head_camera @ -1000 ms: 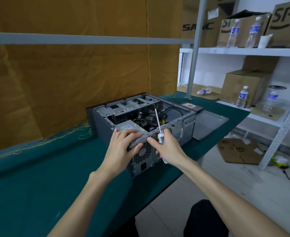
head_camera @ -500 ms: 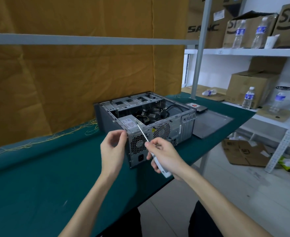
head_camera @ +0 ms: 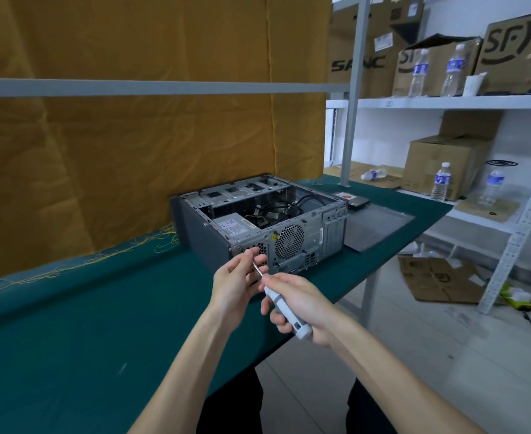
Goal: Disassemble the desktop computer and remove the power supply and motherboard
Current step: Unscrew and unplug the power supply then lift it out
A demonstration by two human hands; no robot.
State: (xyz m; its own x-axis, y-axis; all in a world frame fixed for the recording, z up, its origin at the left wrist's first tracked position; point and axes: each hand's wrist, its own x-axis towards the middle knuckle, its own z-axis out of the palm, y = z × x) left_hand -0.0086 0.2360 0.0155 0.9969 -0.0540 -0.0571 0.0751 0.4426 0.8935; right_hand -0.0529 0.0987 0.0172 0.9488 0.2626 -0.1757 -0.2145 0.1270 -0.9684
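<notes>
Grey steel computer case lies open on the green table, power supply inside. Right hand grips the screwdriver; left hand fingertips curl around its tip, just before the case's rear panel.

Single head-worn wide-angle view, looking forward and down across a green-covered table. Both forearms close at the bottom edge, an open grey metal computer case at mid-distance near centre, an ochre fabric backdrop behind, white metal shelving far right.
</notes>
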